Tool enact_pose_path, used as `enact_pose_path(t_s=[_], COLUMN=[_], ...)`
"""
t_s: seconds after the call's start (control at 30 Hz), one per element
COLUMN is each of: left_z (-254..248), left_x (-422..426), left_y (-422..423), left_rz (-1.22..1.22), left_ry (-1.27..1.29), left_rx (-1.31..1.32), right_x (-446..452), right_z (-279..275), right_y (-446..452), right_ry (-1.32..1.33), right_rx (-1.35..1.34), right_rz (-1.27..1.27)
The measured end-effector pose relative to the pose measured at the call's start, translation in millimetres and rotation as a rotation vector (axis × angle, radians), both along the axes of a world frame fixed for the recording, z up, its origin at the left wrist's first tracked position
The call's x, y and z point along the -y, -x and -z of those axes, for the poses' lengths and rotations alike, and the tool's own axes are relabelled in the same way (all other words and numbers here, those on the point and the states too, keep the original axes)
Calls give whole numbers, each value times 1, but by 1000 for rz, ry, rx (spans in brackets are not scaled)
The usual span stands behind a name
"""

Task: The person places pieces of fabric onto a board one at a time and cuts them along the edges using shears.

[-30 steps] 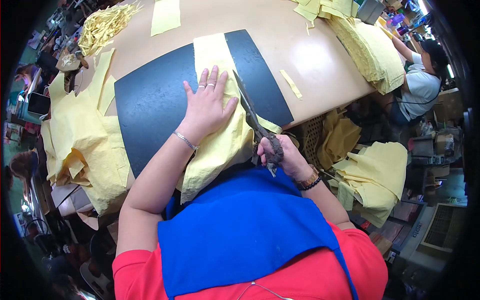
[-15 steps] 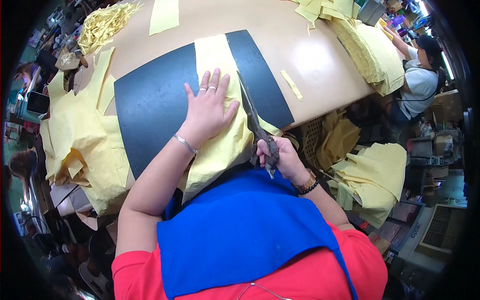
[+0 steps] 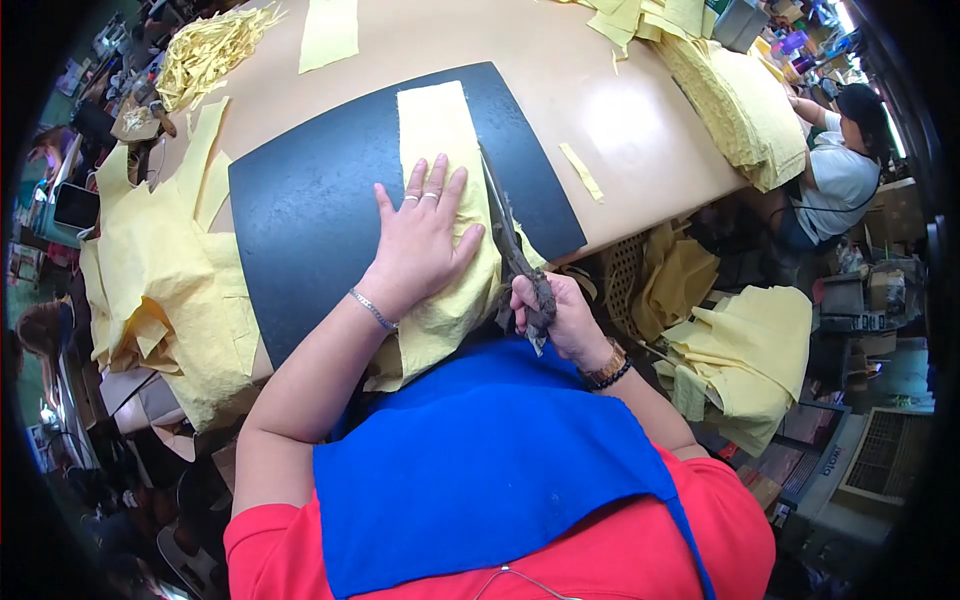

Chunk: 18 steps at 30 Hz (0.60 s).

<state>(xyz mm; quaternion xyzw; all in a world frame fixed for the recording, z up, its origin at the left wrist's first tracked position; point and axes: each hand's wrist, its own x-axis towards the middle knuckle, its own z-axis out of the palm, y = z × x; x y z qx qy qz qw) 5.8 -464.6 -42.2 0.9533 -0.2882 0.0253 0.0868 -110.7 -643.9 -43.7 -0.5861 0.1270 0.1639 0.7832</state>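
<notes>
A long piece of yellow fabric (image 3: pixel 436 125) lies over a black board (image 3: pixel 320 200), its near end hanging past the board's edge toward my blue apron. My left hand (image 3: pixel 430 225) presses flat on the fabric, fingers spread. In my right hand (image 3: pixel 560 315) is a pair of large scissors (image 3: pixel 506 225), their handles wrapped in dark, worn material. The blades point away from me along the fabric's right edge and look nearly together. A narrow bit of yellow fabric shows right of the blades, partly hidden by them.
Yellow fabric (image 3: pixel 165 290) drapes over the table's left side. A heap of thin strips (image 3: pixel 210 55) sits at the far left, a thick fabric stack (image 3: pixel 740 115) at the right. One loose strip (image 3: pixel 581 172) lies on the tan table (image 3: pixel 540 60). A person (image 3: pixel 840 160) is beyond the stack.
The yellow fabric has slid slightly toward me and to the right, with my left hand moving along on it. The scissors have shifted only a little.
</notes>
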Motion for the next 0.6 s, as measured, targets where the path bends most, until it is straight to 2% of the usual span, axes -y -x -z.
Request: enact_pose_path(t_s=[0.27,0.37,0.47,0.57,0.6], left_z=[-5,-28,-36,13,14], left_x=[-6,2,22,25,23], left_y=[7,-4,-33,-46,-47], left_rz=[53,-48,-218,-242,-224], left_ry=[26,23,-56,114,111], left_rx=[-6,-219,-269,66,80], right_x=[0,-5,-9,3,12], right_z=[0,5,7,7,9], right_y=[-6,-7,-4,-1,1], right_ry=[-112,-159,-203,-260,-290], right_rx=[-43,-14,-18,-54,-75], right_rz=[66,113,153,129,117])
